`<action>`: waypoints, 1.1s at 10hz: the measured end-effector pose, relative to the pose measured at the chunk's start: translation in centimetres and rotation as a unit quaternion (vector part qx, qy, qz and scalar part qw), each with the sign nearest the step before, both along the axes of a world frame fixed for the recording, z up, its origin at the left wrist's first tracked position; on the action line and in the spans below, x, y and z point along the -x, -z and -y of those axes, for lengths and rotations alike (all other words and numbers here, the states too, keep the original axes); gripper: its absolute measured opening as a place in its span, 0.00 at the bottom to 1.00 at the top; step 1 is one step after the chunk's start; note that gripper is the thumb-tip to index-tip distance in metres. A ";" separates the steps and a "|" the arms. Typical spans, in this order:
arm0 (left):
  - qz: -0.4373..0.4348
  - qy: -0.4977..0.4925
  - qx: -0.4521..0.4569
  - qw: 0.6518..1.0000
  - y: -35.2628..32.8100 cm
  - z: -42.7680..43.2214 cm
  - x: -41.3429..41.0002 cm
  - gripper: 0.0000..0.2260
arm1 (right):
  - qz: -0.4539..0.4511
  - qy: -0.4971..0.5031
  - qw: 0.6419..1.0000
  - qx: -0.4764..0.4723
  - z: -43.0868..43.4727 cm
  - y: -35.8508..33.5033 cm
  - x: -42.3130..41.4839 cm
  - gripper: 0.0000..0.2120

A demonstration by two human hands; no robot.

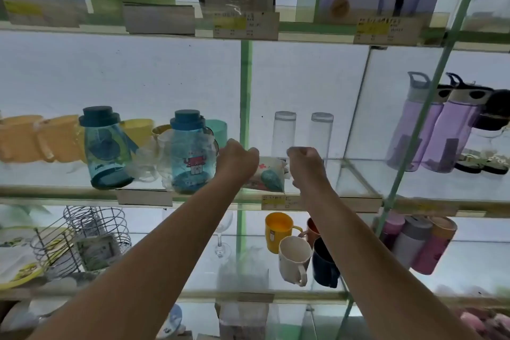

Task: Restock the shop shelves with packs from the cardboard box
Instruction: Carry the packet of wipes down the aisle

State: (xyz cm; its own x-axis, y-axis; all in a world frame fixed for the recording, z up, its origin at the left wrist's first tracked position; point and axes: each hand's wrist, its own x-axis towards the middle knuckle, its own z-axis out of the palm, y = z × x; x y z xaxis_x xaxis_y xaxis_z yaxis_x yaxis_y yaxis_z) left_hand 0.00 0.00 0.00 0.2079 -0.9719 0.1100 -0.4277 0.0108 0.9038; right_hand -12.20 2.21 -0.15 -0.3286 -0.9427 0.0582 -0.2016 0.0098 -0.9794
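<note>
A small white pack (269, 175) with a red cross and a teal print lies on the middle glass shelf (358, 174), near its front edge. My left hand (237, 161) grips the pack's left end and my right hand (305, 164) grips its right end. Both arms reach up and forward to the shelf. The pack sits between a blue bottle (190, 152) on its left and two clear glass tubes (284, 132) behind it. The cardboard box is not in view.
A second blue bottle (106, 146) and orange and yellow cups (41, 138) stand left on the same shelf. Purple bottles (441, 130) stand at the right. Mugs (294, 259), a wine glass (222, 237) and wire racks (93, 232) fill the shelf below. A green upright post (245, 91) divides the bays.
</note>
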 end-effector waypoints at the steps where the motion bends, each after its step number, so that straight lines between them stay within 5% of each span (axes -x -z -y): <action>1: 0.055 -0.024 -0.027 0.998 0.3 1.2 -0.2 0.08 | -0.040 -0.022 0.996 -0.071 1.2 0.3 -0.1 0.16; 2: 0.052 -0.017 -0.080 0.995 0.7 1.6 -0.2 0.15 | -0.091 -0.028 0.991 -0.097 2.3 0.7 -0.1 0.19; 3: 0.056 0.002 -0.074 0.996 1.6 1.7 0.0 0.06 | -0.135 -0.048 0.984 -0.106 2.6 0.3 0.1 0.16; 5: -0.053 -0.001 -0.061 0.997 1.9 2.2 0.2 0.14 | -0.135 -0.047 0.986 -0.080 3.1 0.7 -0.3 0.20; 7: -0.218 -0.057 -0.037 0.974 1.3 1.8 0.3 0.09 | 0.046 -0.037 0.997 0.040 2.4 1.5 -0.2 0.26; 8: -0.238 -0.034 -0.011 0.971 0.8 0.9 0.5 0.09 | 0.055 -0.050 0.992 0.105 1.7 1.2 -0.4 0.24; 10: -0.152 0.018 0.157 0.976 -0.6 -1.8 1.0 0.20 | 0.041 -0.078 0.983 0.161 -0.3 0.7 0.1 0.29; 11: -0.088 0.037 0.192 0.977 -0.8 -2.8 0.8 0.16 | 0.022 -0.087 0.978 0.187 -1.2 0.1 0.2 0.29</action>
